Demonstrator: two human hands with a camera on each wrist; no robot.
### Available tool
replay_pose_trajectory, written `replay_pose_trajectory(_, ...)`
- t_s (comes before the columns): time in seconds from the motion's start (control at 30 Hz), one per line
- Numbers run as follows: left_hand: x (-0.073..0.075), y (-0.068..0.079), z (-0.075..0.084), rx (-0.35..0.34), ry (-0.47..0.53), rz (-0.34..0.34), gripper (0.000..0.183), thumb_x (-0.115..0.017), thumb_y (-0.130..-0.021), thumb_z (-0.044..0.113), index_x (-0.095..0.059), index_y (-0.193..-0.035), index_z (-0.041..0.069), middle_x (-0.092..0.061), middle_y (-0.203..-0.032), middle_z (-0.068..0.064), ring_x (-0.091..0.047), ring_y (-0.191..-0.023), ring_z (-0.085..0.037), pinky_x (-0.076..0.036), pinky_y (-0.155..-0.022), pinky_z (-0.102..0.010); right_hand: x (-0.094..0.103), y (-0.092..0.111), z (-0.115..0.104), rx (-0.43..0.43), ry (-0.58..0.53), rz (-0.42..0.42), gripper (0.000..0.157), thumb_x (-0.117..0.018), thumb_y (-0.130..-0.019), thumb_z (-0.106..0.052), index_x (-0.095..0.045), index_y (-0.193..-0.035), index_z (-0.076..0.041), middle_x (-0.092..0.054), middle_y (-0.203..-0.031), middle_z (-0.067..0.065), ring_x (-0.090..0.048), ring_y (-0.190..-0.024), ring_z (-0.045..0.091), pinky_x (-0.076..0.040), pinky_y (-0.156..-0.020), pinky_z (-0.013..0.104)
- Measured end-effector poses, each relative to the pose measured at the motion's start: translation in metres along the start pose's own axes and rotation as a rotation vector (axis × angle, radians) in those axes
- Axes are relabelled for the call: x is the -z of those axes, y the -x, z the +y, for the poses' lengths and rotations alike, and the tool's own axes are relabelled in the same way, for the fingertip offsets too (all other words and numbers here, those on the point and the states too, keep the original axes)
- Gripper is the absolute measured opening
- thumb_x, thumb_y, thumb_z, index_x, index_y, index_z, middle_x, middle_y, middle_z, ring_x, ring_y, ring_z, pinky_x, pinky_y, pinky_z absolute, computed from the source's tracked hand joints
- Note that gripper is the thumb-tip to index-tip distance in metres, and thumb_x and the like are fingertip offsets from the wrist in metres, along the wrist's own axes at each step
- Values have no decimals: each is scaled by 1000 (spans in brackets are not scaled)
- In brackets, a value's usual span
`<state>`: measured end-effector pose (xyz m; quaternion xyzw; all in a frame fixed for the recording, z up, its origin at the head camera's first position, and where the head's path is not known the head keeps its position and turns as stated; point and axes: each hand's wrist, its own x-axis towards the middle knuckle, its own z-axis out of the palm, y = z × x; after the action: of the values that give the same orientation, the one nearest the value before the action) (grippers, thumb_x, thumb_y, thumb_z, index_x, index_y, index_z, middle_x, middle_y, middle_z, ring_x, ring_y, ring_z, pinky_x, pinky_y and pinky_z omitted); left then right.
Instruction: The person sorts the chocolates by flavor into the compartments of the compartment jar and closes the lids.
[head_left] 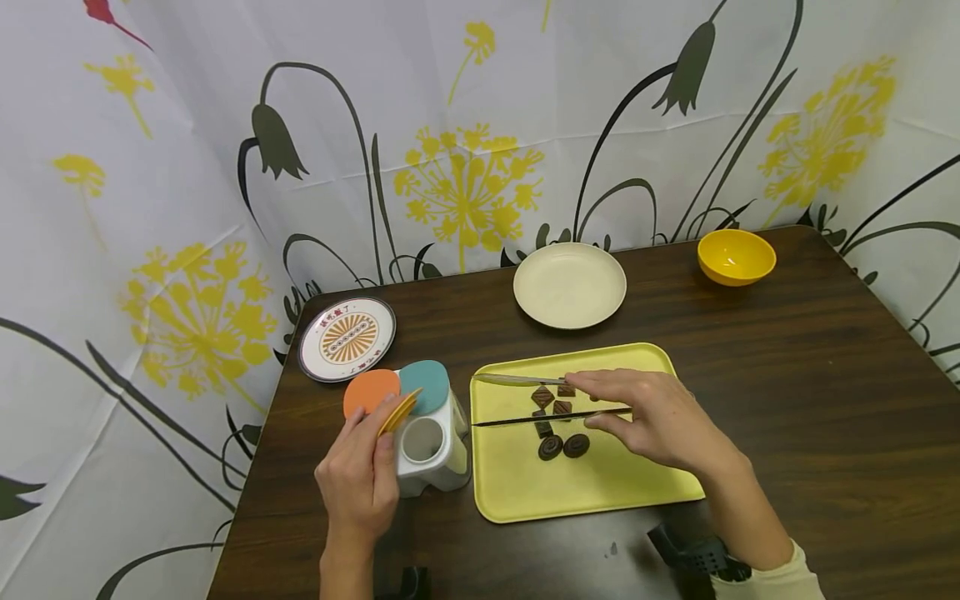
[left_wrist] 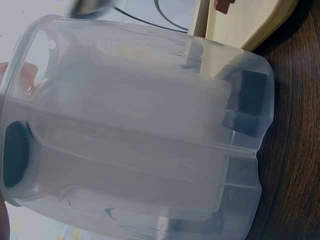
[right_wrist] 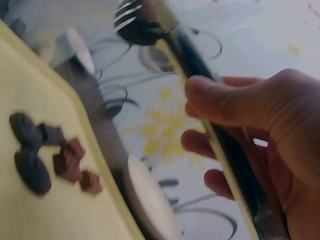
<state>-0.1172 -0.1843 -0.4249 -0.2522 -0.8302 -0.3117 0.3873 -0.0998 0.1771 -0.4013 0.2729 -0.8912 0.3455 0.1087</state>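
We are viewing a left hand (head_left: 360, 471) and a right hand (head_left: 660, 417) working above a bench (head_left: 555, 562).
Nearest us, the left fingers are pinching a tilted yellow lid (head_left: 401, 414) near the open compartment (head_left: 422, 440) of a container (head_left: 431, 481); the right fingers and thumb are holding tongs (head_left: 502, 422), arms apart, above chocolates (head_left: 551, 447) lying on a yellow tray (head_left: 600, 492). We are judging that a slackening pinch could let the lid drop over the opening, that uneven squeezing could send a round chocolate skidding, and that a careless leftward swing could knock the tongs' tips against the container. Beyond, a patterned plate (head_left: 348, 340), a cream plate (head_left: 570, 286) and a yellow bowl (head_left: 738, 271) are standing towards the far edge.
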Motion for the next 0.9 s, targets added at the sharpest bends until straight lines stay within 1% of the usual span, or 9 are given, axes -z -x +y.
replay_pose_trajectory(0.1, 0, 0, 0, -1, 0, 3, 36, -46, -98, 20, -71, -116, 2, -73, -109, -9, -70, -97, -29, -43, -103, -35, -2, 10, 11, -105, 23, -46, 56, -83, -79, -16, -65, -132, -22, -65, -126, -6, -66, -106, 13, -47, -59, 25)
replay_pose_trajectory(0.17, 0, 0, 0, 0, 1, 3, 36, -46, -98, 20, -71, -116, 2, -73, -109, -9, -70, -97, -29, -43, -102, -35, -5, 15, 18, -162, 28, -73, 54, -82, -80, -17, -65, -131, -22, -67, -124, -7, -67, -97, 10, -45, -57, 25)
replay_pose_trajectory(0.2, 0, 0, 0, 1, 2, 2, 36, -46, -98, 20, -71, -116, 2, -73, -109, -9, -70, -97, -29, -43, -102, -35, -7, 17, 21, -183, 28, -84, 53, -82, -80, -17, -66, -130, -22, -67, -122, -6, -67, -89, 8, -45, -56, 25)
replay_pose_trajectory(0.3, 0, -1, 1, 1, 2, 3, 35, -46, -98, 20, -71, -116, 2, -73, -109, -9, -70, -97, -29, -44, -102, -36, -13, 22, 28, -221, 29, -109, 49, -81, -81, -17, -68, -128, -21, -71, -115, -6, -59, -68, 2, -42, -53, 24)
replay_pose_trajectory(0.4, 0, -1, 0, 2, 4, 0, 35, -46, -98, 20, -71, -116, 2, -72, -110, -9, -70, -97, -29, -44, -102, -35, -18, 25, 34, -233, 31, -120, 48, -81, -81, -17, -69, -126, -19, -72, -110, -5, -51, -61, -1, -38, -51, 24)
replay_pose_trajectory(0.5, 0, -1, 0, 7, 8, -5, 35, -46, -97, 19, -70, -117, 3, -72, -110, -9, -70, -97, -28, -43, -103, -35, -21, 27, 37, -235, 46, -121, 47, -81, -81, -17, -69, -126, -20, -73, -108, -4, -57, -69, -2, -39, -53, 24)
replay_pose_trajectory(0.67, 0, 0, 0, 21, 7, -14, 35, -47, -96, 18, -70, -117, 4, -72, -111, -9, -70, -98, -28, -43, -103, -36, -24, 26, 40, -219, 79, -110, 48, -81, -80, -17, -69, -126, -19, -72, -112, -6, -68, -86, 9, -48, -62, 30)
replay_pose_trajectory(0.77, 0, 0, 0, 15, 9, -5, 35, -47, -96, 18, -71, -117, 4, -72, -110, -9, -70, -98, -28, -43, -103, -35, -25, 26, 41, -209, 98, -111, 47, -81, -80, -16, -69, -126, -19, -70, -116, -7, -69, -98, 15, -52, -71, 35)
replay_pose_trajectory(0.9, -1, 0, 0, 5, 11, 7, 35, -47, -97, 19, -71, -116, 3, -73, -108, -10, -70, -97, -28, -43, -103, -35, -25, 25, 39, -210, 104, -131, 47, -81, -80, -16, -69, -125, -19, -69, -119, -7, -67, -105, 18, -53, -72, 36)
